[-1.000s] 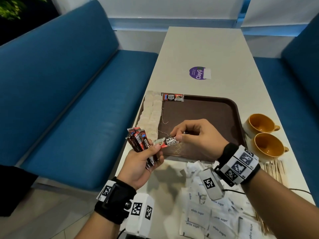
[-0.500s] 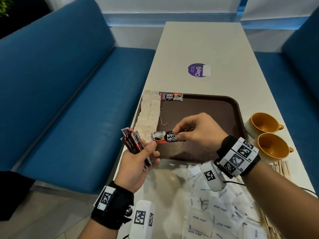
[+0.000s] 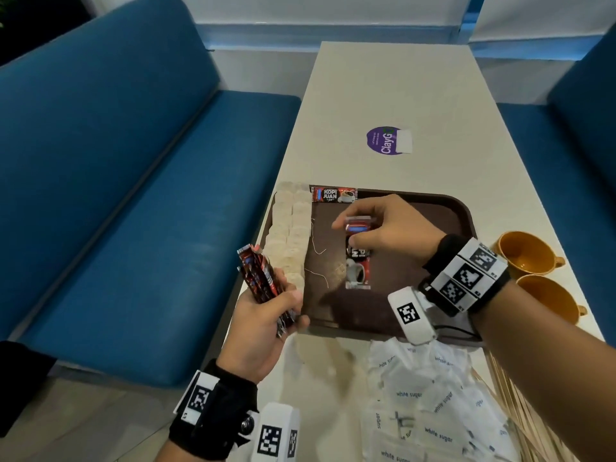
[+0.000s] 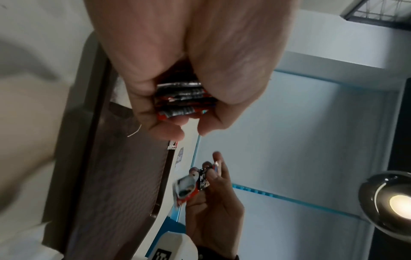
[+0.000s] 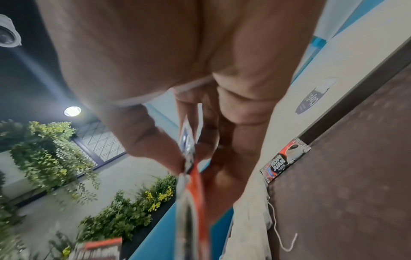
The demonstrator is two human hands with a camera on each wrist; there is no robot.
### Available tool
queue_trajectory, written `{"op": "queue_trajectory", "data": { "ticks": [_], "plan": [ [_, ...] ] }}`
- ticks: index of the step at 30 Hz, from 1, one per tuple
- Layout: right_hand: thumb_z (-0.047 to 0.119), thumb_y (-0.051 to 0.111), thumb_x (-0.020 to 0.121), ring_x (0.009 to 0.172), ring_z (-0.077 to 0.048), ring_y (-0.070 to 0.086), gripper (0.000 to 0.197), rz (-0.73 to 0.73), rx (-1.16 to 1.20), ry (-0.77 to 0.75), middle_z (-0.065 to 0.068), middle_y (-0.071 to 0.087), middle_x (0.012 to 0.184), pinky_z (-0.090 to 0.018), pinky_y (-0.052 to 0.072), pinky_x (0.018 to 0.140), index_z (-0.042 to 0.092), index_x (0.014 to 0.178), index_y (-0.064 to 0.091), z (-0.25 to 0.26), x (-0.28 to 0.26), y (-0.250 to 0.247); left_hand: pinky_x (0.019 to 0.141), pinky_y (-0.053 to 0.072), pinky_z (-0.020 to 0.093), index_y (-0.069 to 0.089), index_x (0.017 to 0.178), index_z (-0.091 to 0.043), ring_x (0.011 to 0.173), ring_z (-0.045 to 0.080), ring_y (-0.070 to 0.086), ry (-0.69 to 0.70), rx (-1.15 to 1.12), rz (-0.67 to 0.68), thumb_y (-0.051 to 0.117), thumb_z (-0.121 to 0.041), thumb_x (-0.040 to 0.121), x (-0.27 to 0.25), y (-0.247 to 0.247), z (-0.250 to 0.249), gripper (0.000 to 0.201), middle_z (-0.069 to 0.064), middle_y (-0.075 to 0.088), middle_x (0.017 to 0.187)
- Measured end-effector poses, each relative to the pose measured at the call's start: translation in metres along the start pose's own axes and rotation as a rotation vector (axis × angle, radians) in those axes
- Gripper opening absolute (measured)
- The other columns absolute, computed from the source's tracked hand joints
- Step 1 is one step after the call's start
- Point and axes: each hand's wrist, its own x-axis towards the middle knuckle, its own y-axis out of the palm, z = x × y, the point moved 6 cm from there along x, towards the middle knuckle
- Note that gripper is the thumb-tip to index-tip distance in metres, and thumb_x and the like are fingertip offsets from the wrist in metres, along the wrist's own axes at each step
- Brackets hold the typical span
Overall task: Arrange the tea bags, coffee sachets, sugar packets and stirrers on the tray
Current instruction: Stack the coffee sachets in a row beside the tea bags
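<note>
1. Brown plastic tray (image 3: 460, 215) sits on the pale table (image 3: 383, 88) in the head view. A red-and-black sachet (image 3: 334, 194) printed "KOPI JUAN" lies at its far rim, beside two rows of tea bags (image 3: 290, 235) along the left edge. The right hand (image 3: 383, 225) pinches the top of another coffee sachet (image 3: 358, 261), which hangs upright over the bare middle of the tray. The left hand (image 3: 263, 325) grips a bundle of sachets (image 3: 263, 281) just off the tray's near-left corner. Packets marked "white sugar" (image 3: 420, 411) lie heaped on the near table, wooden stirrers (image 3: 510, 395) to their right; two yellow cups (image 3: 530, 258) stand beside the tray's right edge. A purple "ClayG" sticker (image 3: 383, 141) lies farther up the table.

2. Left wrist view: fingers curl round the sachet stack (image 4: 184, 100); beyond, the right hand (image 4: 213, 202) holds its sachet above the tray's rim (image 4: 164, 176).

3. Right wrist view: thumb and fingers pinch the blurred sachet (image 5: 191, 176) edge-on; "KOPI JUAN" (image 5: 284, 161) reads at the tray's far edge, with open brown floor (image 5: 355, 176) to the right.
</note>
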Motion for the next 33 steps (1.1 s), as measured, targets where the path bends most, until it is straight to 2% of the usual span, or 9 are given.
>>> {"op": "queue_trajectory", "data": {
  "ticks": [4,7,10,14,17,22,26,29,33],
  "plan": [
    [-0.004,0.079,0.08,0.074,-0.018,0.067,0.05,0.104,0.119,0.016,-0.006,0.075,0.086,-0.03,0.057,0.073,0.023,0.12,0.066,-0.001,-0.007,0.025,0.059,0.048,0.035,0.065,0.079,-0.025,0.066,0.015,0.056,0.063,0.11,0.019,0.079,-0.009,0.077,0.002,0.013,-0.005,0.021,0.003,0.057,0.077],
    [0.001,0.084,0.079,0.078,-0.024,0.071,0.047,0.201,0.121,-0.005,-0.012,0.077,0.09,-0.036,0.059,0.075,0.02,0.116,0.062,0.004,-0.013,0.039,0.06,0.048,0.033,0.073,0.068,-0.03,0.068,0.014,0.059,0.107,0.21,0.026,0.083,-0.015,0.081,0.0,0.023,-0.008,0.022,-0.002,0.062,0.07],
    [0.001,0.087,0.076,0.074,-0.014,0.071,0.046,0.228,0.083,-0.024,-0.009,0.076,0.087,-0.034,0.058,0.072,0.018,0.11,0.061,0.007,-0.018,0.044,0.056,0.046,0.031,0.073,0.066,-0.031,0.065,0.014,0.061,0.14,0.228,-0.026,0.077,-0.012,0.087,0.0,0.021,-0.008,0.029,-0.005,0.063,0.065],
    [0.013,0.095,0.069,0.073,-0.012,0.068,0.046,0.232,-0.001,-0.04,-0.001,0.075,0.085,-0.031,0.055,0.073,0.023,0.098,0.061,0.004,-0.021,0.044,0.055,0.044,0.032,0.065,0.076,-0.028,0.064,0.02,0.055,0.132,0.199,-0.09,0.085,-0.014,0.075,0.0,0.01,-0.005,0.025,0.001,0.058,0.069],
    [0.016,0.094,0.072,0.07,-0.012,0.065,0.039,0.181,0.038,-0.039,-0.001,0.071,0.081,-0.03,0.054,0.069,0.013,0.089,0.059,-0.002,-0.025,0.042,0.056,0.047,0.033,0.056,0.081,-0.02,0.068,0.02,0.057,0.142,0.119,-0.146,0.08,-0.003,0.083,0.001,0.006,-0.006,0.03,0.002,0.058,0.07],
    [0.0,0.084,0.081,0.065,-0.029,0.068,0.022,0.094,0.226,0.046,-0.023,0.073,0.082,-0.039,0.057,0.065,0.003,0.09,0.063,-0.025,-0.034,0.035,0.068,0.06,0.035,0.056,0.077,-0.018,0.079,0.025,0.069,0.016,-0.127,-0.147,0.07,0.0,0.088,0.007,-0.002,-0.001,0.026,0.007,0.065,0.079],
    [-0.008,0.08,0.081,0.07,-0.023,0.069,0.015,-0.012,0.334,0.054,-0.01,0.076,0.08,-0.032,0.06,0.068,-0.002,0.091,0.071,-0.034,-0.035,0.032,0.069,0.061,0.037,0.056,0.075,-0.017,0.083,0.03,0.071,-0.018,-0.118,-0.106,0.073,-0.006,0.08,0.003,0.006,0.002,0.021,0.012,0.07,0.085],
    [-0.01,0.077,0.082,0.071,-0.027,0.07,0.016,-0.111,0.38,0.066,-0.018,0.075,0.085,-0.037,0.065,0.071,-0.001,0.094,0.075,-0.038,-0.03,0.024,0.065,0.061,0.038,0.065,0.081,-0.015,0.082,0.029,0.071,-0.04,-0.032,-0.102,0.076,-0.016,0.08,0.001,0.009,0.004,0.011,0.01,0.07,0.089],
    [-0.014,0.073,0.083,0.064,-0.016,0.068,0.019,-0.266,0.393,0.07,-0.023,0.071,0.083,-0.028,0.063,0.065,0.0,0.097,0.075,-0.043,-0.012,-0.002,0.048,0.053,0.032,0.066,0.085,-0.015,0.069,0.022,0.067,-0.085,0.069,-0.079,0.072,-0.036,0.084,-0.003,0.012,0.001,0.022,0.006,0.061,0.076]
  ]
}}
